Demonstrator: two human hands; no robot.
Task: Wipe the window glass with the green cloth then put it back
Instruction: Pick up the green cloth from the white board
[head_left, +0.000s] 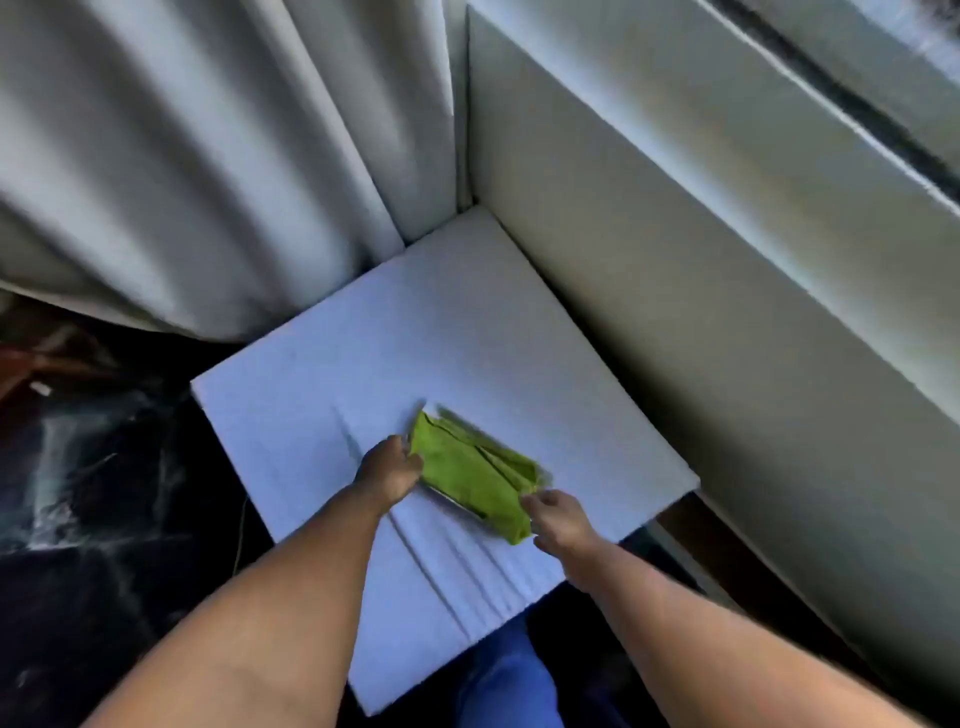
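Note:
A folded green cloth (475, 470) lies on a white cloth-covered table (415, 332), near its front right part. My left hand (388, 470) touches the cloth's left end, fingers curled on its edge. At the cloth's near right corner, my right hand (558, 517) pinches the fabric. The window frame (852, 111) runs along the upper right above a pale wall; its glass is barely in view. The picture is blurred by motion.
Grey-white curtains (182, 156) hang at the back left, reaching down beside the table. A dark marbled floor (104, 493) lies to the left. My blue trouser leg (506, 675) shows below the table's front edge. The pale wall (675, 286) borders the table's right side.

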